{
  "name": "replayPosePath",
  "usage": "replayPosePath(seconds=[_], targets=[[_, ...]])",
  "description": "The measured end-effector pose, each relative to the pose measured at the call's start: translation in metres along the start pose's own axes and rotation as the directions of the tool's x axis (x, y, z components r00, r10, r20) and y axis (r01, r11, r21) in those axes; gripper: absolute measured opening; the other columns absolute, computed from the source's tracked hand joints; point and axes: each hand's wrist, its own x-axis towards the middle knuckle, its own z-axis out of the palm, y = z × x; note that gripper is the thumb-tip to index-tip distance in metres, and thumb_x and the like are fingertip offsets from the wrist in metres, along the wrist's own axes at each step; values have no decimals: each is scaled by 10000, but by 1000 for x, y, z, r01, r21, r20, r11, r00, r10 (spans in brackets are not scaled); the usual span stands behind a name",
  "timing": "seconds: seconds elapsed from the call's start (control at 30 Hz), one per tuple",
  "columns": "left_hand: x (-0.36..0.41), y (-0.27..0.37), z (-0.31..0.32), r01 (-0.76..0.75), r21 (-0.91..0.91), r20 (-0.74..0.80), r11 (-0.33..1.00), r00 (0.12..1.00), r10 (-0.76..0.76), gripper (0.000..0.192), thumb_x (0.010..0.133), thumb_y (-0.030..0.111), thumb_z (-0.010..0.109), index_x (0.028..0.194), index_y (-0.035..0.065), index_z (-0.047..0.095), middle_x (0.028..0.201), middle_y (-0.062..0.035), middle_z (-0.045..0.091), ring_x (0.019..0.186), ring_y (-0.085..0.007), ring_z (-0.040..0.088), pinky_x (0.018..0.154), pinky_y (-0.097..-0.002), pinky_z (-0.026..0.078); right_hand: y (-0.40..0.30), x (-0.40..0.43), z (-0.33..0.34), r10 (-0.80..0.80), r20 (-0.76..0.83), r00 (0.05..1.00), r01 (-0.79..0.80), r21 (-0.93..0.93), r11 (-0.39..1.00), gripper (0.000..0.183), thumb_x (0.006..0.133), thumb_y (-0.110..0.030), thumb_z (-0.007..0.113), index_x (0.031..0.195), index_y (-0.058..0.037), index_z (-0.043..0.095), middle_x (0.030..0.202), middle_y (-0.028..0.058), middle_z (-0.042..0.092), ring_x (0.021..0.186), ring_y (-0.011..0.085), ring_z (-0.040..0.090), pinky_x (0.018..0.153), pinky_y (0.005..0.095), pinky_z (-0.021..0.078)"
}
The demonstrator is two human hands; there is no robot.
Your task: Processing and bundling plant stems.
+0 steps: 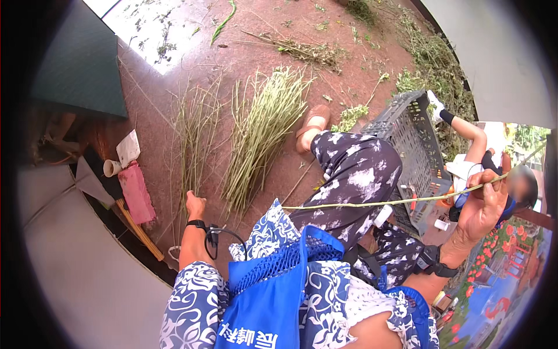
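My right hand (484, 203), raised at the right, grips a long thin green stalk (392, 202). The stalk is bare of leaves and runs leftward across my lap. Low on the left, my left hand (195, 205) is at the lower ends of a loose bunch of thin stems (196, 126); whether its fingers close on any cannot be made out. Just right of that bunch, a thicker bundle of pale green stripped stalks (266, 139) lies on the reddish floor (157, 113).
A dark plastic crate (414, 144) stands tilted beyond my knee, near leafy cuttings (436, 65). Another person (473, 139) sits at the right. Left are a pink block (136, 192), a paper cup (112, 167) and a wooden handle (139, 231). Dry stems (305, 50) lie ahead.
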Motion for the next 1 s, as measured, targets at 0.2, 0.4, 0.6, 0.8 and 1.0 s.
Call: replayPosePath(seconds=[0.2, 0.4, 0.6, 0.8, 1.0], targets=[[-19, 14, -53, 142, -29, -55, 990, 988, -143, 448, 764, 170, 688, 1177, 102, 529, 1127, -188, 605, 1059, -374, 571, 882, -454, 465, 1, 4, -1, 37, 14, 999, -38, 73, 997, 578, 819, -46, 514, 1366, 28, 343, 887, 77, 580, 739, 156, 522, 647, 288, 461], [-40, 19, -70, 116, -28, -109, 993, 987, -119, 184, 825, 244, 626, 938, 99, 613, 968, -159, 638, 911, -373, 590, 748, -476, 472, 6, 2, -4, 6, 6, 1000, -7, 141, 990, 487, 866, -65, 499, 1331, 27, 388, 863, 70, 571, 749, 161, 512, 640, 293, 455], [-27, 38, -107, -313, -59, -391, 948, 881, 266, 142, 837, 208, 612, 933, 103, 614, 839, -99, 651, 758, -301, 609, 660, -410, 477, 17, 2, -23, -58, -30, 998, 65, 325, 943, 262, 941, -148, 497, 1192, -76, 521, 852, 44, 586, 741, 173, 530, 692, 346, 490], [-65, 124, -183, -306, -801, -153, 515, 936, 318, 131, 890, 162, 568, 944, 59, 627, 747, 19, 570, 599, -61, 507, 545, -222, 432, 39, -7, -10, -7, -96, 995, 51, 463, 885, 222, 896, -96, 580, 1113, -90, 536, 932, 66, 626, 770, 203, 599, 674, 377, 552], [-119, 263, -268, -537, -741, -126, 403, 701, 702, 120, 908, 154, 556, 959, 73, 628, 718, 29, 550, 610, -57, 508, 538, -227, 422, 36, -19, 17, 66, -118, 991, 7, 534, 846, 143, 907, -64, 556, 1042, -46, 512, 885, 94, 606, 783, 214, 620, 715, 382, 555]])
